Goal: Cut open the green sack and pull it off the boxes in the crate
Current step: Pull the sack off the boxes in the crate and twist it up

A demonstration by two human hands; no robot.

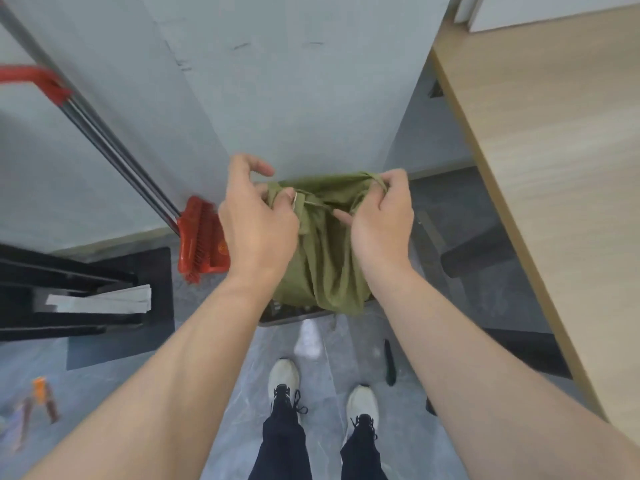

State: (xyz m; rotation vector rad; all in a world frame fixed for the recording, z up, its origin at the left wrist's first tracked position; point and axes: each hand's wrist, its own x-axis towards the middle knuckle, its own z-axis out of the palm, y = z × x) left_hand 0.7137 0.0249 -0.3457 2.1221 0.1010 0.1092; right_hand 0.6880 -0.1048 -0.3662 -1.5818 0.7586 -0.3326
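A green sack [322, 258] hangs bunched over a dark crate [287, 315] on the floor by the grey wall. Only the crate's near rim shows; the boxes are hidden under the cloth. My left hand [256, 223] pinches the sack's top edge on the left, next to a thin pale cord. My right hand [381, 220] grips the top edge on the right, fingers curled into the fabric. Between the two hands the top of the sack is stretched out.
A red broom [202, 237] leans on the wall left of the crate. A black rack [83, 292] with white sheets stands further left. A dark knife-like tool [389, 362] lies on the floor by my right shoe. A wooden table [554, 168] runs along the right.
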